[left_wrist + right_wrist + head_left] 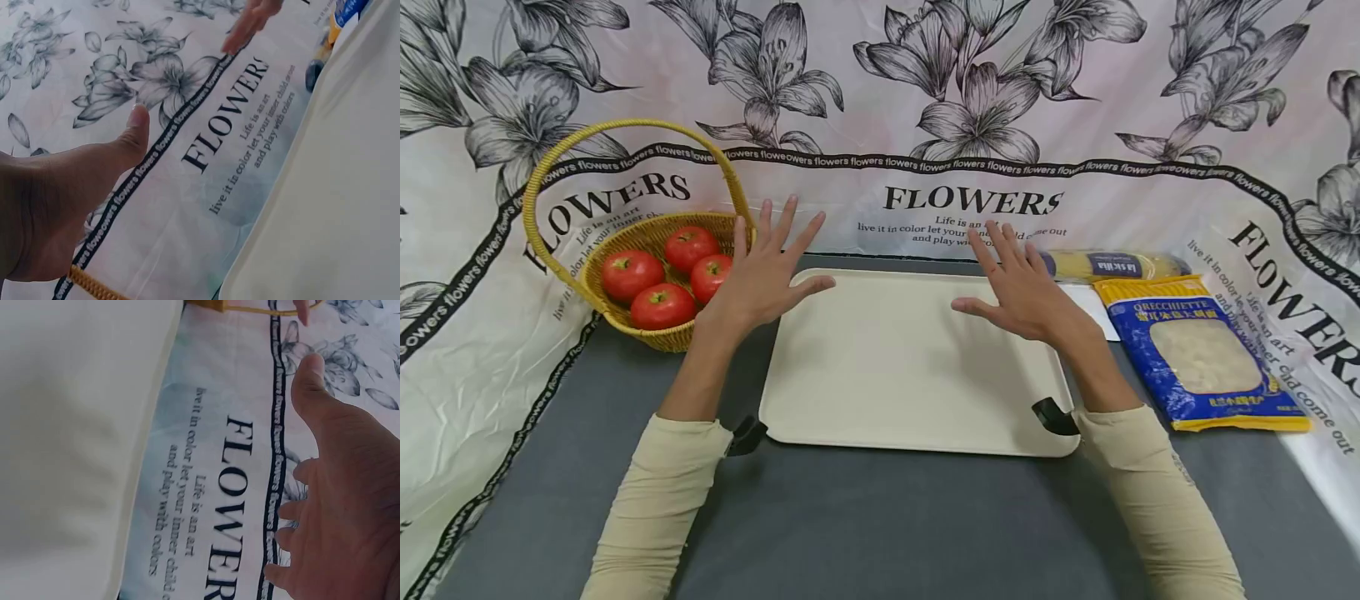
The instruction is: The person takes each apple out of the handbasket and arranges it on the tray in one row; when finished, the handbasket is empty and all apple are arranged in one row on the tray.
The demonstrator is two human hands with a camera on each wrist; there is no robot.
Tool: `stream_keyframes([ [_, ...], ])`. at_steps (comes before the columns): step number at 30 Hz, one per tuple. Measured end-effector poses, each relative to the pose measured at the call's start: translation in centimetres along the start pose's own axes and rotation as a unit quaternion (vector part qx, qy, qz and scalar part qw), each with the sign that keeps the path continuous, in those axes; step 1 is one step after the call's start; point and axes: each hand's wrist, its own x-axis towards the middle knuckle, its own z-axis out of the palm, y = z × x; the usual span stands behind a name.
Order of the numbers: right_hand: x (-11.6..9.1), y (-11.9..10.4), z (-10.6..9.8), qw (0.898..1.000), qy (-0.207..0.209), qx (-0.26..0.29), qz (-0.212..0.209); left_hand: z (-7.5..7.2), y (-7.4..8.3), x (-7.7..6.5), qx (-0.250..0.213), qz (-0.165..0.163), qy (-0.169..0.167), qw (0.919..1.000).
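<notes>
Both hands are raised with fingers spread, and neither holds anything. In the head view the left hand (pixel 760 271) is over the left end of a cream tray (pixel 895 367), overlapping the right side of a yellow wicker basket (pixel 658 337). Inside that basket lie several red tomatoes (pixel 662 307). Above the tray's right part hovers the right hand (pixel 1022 287), its shadow falling on the tray. The left wrist view shows the left thumb (pixel 134 134) pointing up, away from the tray's edge. In the right wrist view the right hand (pixel 350 494) has its fingers extended.
Right of the tray lies a blue and yellow orecchiette bag (pixel 1210 354). Behind it is a long pasta packet (pixel 1120 265), with a white sheet (pixel 1092 307) partly under the bag. A grey cloth (pixel 887 525) covers the table, and a flower-printed sheet (pixel 820 200) hangs behind.
</notes>
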Motion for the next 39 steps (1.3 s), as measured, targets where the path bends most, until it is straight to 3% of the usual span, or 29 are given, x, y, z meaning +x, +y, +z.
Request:
stream_keyframes([
  [13,-7.4,4.7,2.7,0.993,-0.107,0.023,0.041,-1.3,-4.5,-2.0,-0.036,-0.025,0.017,0.9989],
  [21,-11.2,6.7,4.3,0.983,-0.174,0.06,0.03,-2.0,-6.9,-2.9,-0.056,-0.053,-0.008,0.997],
  [31,-11.8,7.7,5.1,0.967,-0.237,0.091,0.038,-2.2,-9.3,-2.4,-0.087,-0.073,-0.041,0.9927],
  [39,-11.6,8.0,4.5,0.961,-0.257,0.103,0.01,-2.8,-11.1,-1.9,-0.132,-0.104,-0.122,0.9782],
])
